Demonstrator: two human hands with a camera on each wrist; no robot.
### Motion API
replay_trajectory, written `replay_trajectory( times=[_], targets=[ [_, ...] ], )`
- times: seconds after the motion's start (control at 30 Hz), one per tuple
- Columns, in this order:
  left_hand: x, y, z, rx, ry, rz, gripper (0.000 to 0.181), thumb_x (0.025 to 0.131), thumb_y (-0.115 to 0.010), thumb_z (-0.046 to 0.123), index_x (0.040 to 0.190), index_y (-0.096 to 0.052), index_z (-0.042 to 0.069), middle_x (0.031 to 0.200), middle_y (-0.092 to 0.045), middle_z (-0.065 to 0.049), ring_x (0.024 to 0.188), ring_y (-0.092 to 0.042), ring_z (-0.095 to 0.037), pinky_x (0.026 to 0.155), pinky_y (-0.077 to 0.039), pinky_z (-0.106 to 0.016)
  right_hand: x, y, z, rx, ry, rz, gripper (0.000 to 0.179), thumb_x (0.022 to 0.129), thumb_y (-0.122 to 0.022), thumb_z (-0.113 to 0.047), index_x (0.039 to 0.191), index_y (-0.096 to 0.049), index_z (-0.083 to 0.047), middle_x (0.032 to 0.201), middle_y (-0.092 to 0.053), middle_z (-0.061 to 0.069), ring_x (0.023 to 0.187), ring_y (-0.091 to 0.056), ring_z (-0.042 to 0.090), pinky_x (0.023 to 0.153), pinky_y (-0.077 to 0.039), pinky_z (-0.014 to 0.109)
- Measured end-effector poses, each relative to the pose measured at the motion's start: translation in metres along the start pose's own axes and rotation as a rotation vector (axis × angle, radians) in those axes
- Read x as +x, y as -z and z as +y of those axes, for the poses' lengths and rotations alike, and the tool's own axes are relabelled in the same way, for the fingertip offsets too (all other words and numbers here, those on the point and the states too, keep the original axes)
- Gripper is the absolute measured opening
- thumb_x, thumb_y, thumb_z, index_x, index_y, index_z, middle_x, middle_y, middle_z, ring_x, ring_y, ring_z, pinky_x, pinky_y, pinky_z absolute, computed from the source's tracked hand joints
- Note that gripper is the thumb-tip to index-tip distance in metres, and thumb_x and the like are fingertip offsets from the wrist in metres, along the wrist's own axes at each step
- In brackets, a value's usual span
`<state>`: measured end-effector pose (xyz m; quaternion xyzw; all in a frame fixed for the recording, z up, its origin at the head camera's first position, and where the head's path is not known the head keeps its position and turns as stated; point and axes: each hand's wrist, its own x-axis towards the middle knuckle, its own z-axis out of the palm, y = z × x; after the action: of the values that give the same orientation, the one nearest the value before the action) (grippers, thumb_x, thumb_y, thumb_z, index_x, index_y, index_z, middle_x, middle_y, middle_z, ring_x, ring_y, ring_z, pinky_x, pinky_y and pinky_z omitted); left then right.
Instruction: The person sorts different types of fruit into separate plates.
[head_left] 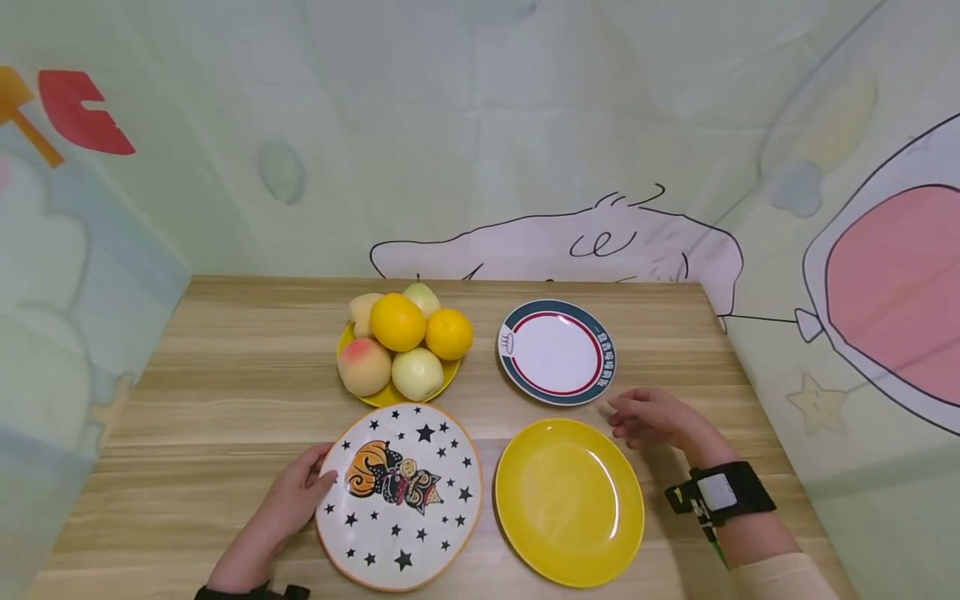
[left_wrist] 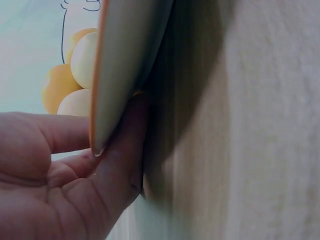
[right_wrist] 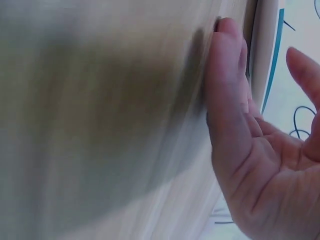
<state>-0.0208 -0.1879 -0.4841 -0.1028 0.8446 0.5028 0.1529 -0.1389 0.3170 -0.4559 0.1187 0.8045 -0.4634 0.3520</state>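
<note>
My left hand [head_left: 298,492] pinches the left rim of a white plate [head_left: 442,533] with black stars and a cartoon figure. In the left wrist view, the thumb is over the rim of that plate [left_wrist: 117,70] and fingers [left_wrist: 117,165] reach beneath it. My right hand [head_left: 652,419] is low over the table with nothing in its grasp, its fingers loosely extended. It is between the lower edge of a white plate with a dark teal rim [head_left: 558,354] and the upper right edge of a yellow plate [head_left: 570,500]. The right wrist view shows the teal-rimmed plate [right_wrist: 272,60] just past the fingertips.
Behind the star plate, a smaller yellow plate [head_left: 390,398] bears oranges [head_left: 397,322], a peach [head_left: 364,367] and pale pears [head_left: 417,374], piled up. Everything stands on a wooden table [head_left: 247,367]. Printed cloth [head_left: 450,125] hangs along the back and both sides.
</note>
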Motion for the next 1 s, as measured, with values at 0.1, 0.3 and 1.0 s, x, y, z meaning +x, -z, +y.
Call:
replay_trajectory(
  times=[0.1, 0.3, 1.0],
  targets=[
    [0.001, 0.000, 0.001, 0.002, 0.010, -0.004, 0.043, 0.093, -0.053, 0.004, 0.134, -0.044, -0.005, 0.108, -0.059, -0.016, 0.088, -0.056, -0.016, 0.071, -0.049, -0.021, -0.009, -0.001, 0.011, -0.020, 0.047, -0.015, 0.049, 0.094, -0.056, -0.033, 0.124, -0.048, 0.005, 0.099, -0.064, 0.011, 0.083, -0.062, 0.021, 0.077, -0.056, 0.034],
    [0.001, 0.000, 0.002, -0.001, 0.012, -0.010, 0.043, 0.093, -0.053, 0.003, 0.134, -0.044, -0.006, 0.110, -0.058, -0.018, 0.089, -0.057, -0.016, 0.071, -0.050, -0.021, -0.028, -0.011, 0.028, -0.120, 0.108, 0.043, 0.047, 0.093, -0.060, -0.029, 0.124, -0.048, 0.004, 0.104, -0.064, 0.013, 0.083, -0.060, 0.022, 0.077, -0.055, 0.035],
    [-0.003, -0.001, -0.001, 0.016, -0.002, 0.015, 0.044, 0.093, -0.054, 0.005, 0.134, -0.045, -0.006, 0.105, -0.059, -0.016, 0.084, -0.055, -0.015, 0.069, -0.048, -0.021, -0.060, -0.042, 0.048, -0.103, 0.045, 0.121, 0.030, 0.090, -0.061, -0.006, 0.115, -0.055, 0.008, 0.092, -0.058, 0.010, 0.076, -0.056, 0.019, 0.069, -0.056, 0.035]
  ],
)
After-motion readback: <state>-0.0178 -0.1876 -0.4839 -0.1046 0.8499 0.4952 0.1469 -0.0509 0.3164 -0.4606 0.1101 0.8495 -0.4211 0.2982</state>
